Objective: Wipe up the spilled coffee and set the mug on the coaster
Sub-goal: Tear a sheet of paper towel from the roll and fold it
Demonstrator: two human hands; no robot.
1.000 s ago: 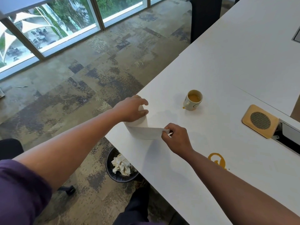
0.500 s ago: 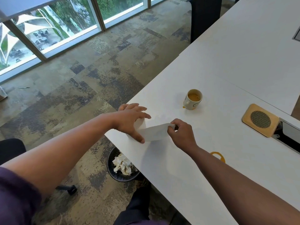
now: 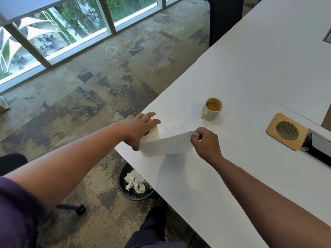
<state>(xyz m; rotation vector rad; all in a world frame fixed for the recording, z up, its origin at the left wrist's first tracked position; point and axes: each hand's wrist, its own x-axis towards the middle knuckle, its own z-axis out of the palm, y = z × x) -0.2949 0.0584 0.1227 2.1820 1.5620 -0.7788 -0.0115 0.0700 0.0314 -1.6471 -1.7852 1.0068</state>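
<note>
The mug (image 3: 212, 109) is standing upright on the white table (image 3: 259, 72) right of the frame's centre, with light brown coffee showing inside and a small yellowish drip (image 3: 202, 117) sitting at its lower-left foot. It is lying up and to the right of the right hand (image 3: 204, 142), near it but apart, and well right of the left hand (image 3: 141, 127). The wooden coaster (image 3: 286, 131), square with a dark woven disc in its middle, is lying at the right of the frame, apart from the mug and just beside a recessed cable tray (image 3: 320, 149) at the right edge.

The right hand is pinching the free end of a paper sheet (image 3: 166, 145) between thumb and curled fingers, the sheet stretching leftward to the paper towel roll (image 3: 152, 138). The left hand is resting flat on top of the upright roll near the table's lower-left edge, fingers straight and spread, thumb reaching down its side. A sliver of yellow spill (image 3: 241, 169) is peeking out beside the right forearm; the rest is hidden.

Below the table edge, in the lower middle of the frame, a dark waste bin (image 3: 125, 190) is holding crumpled paper (image 3: 135, 183) on the patchy carpet (image 3: 89, 97)
</note>
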